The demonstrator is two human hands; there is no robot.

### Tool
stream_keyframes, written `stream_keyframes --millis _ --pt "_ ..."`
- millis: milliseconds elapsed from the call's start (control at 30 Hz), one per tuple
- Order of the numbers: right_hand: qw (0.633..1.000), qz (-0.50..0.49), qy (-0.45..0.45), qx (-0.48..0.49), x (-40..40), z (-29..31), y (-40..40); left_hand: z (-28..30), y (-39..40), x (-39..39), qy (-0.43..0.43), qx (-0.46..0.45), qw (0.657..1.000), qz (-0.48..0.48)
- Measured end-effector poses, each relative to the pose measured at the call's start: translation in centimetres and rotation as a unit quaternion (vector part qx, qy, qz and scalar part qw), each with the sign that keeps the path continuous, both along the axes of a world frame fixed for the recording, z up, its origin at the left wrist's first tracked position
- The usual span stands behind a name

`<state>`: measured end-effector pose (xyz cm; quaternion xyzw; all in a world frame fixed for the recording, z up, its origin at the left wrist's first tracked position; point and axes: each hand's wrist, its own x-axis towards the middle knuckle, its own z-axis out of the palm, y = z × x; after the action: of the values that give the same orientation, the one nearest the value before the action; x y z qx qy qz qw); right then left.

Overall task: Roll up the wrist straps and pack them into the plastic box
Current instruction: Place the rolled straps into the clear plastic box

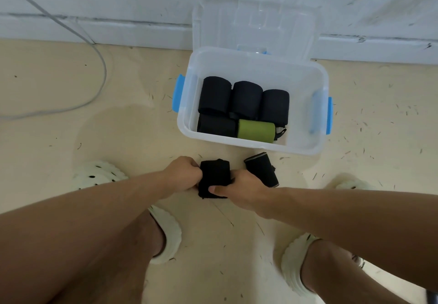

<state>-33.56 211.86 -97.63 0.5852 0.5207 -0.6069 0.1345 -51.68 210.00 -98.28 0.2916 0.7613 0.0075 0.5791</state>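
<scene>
Black elastic cloth, the wrist strap (pixel 214 178) we are rolling, sits pinched between the curled fingers of our left hand (pixel 183 173) and right hand (pixel 239 191), one at each end so the roll stays tight. Just right of our right fingers a rolled black strap (pixel 262 169) waits on the beige floor (pixel 118 137). Beyond our fingers stands the clear plastic box with blue latches (pixel 303 104), open so rolls can drop beside the five packed there.

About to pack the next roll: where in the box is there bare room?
The right end of the box is bare, between the black rolls and the right wall. The back edge is also bare. The left and front are crowded, with the green roll in front.
</scene>
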Motion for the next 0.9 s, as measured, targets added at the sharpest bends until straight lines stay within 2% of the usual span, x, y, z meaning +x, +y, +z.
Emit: stream_keyframes --millis 100,200,367,533,633,700,800,900 --pt "1.000 0.020 0.019 0.012 0.4 0.4 0.2 0.4 -0.3 -0.1 -0.027 -0.030 0.999 -0.005" --pt "0.998 0.026 0.045 0.027 0.6 1.4 0.1 0.7 -0.4 -0.2 -0.047 -0.022 0.998 -0.029" --pt "0.992 0.027 0.079 0.096 2.2 3.3 -1.4 2.1 0.6 -0.7 -0.122 -0.037 0.988 -0.091" --pt "0.971 0.062 0.125 0.196 5.4 6.2 -3.6 5.7 2.2 -0.8 -0.230 -0.073 0.946 -0.217" --pt "0.961 0.050 0.159 0.221 7.0 7.3 -4.4 8.7 3.7 -0.3 -0.284 -0.089 0.913 -0.280" --pt "0.956 0.028 0.177 0.232 7.4 8.1 -4.2 10.4 5.0 -0.2 -0.294 -0.085 0.902 -0.303" --pt "0.952 -0.043 0.192 0.235 6.7 9.7 -2.3 12.2 6.7 -0.3 -0.299 -0.045 0.911 -0.281" --pt "0.941 -0.134 0.202 0.236 5.4 10.4 0.9 12.8 7.6 -0.4 -0.286 0.045 0.938 -0.190"
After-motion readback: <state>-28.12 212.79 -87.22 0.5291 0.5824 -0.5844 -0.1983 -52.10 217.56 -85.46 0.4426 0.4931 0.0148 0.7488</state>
